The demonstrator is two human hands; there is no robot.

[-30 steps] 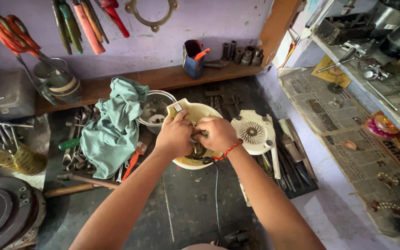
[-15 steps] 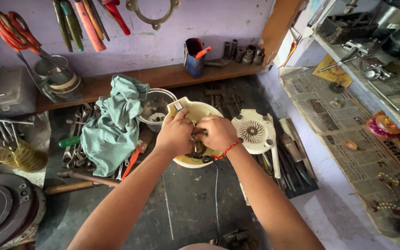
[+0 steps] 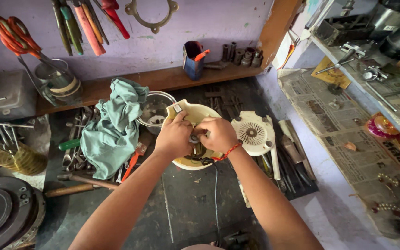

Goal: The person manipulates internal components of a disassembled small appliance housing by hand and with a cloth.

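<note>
Cream appliance housing (image 3: 187, 114), left hand (image 3: 174, 135) and right hand (image 3: 218, 134) gripping inner part, teal cloth (image 3: 112, 127) beside

Both hands meeting inside a round housing (image 3: 187, 115) at the middle of the surface (image 3: 181, 203), crumpled cloth (image 3: 112, 125) to its left, vented base plate (image 3: 252, 133) just right, shelf (image 3: 158, 79) behind, cup (image 3: 193, 60) on it.
</note>
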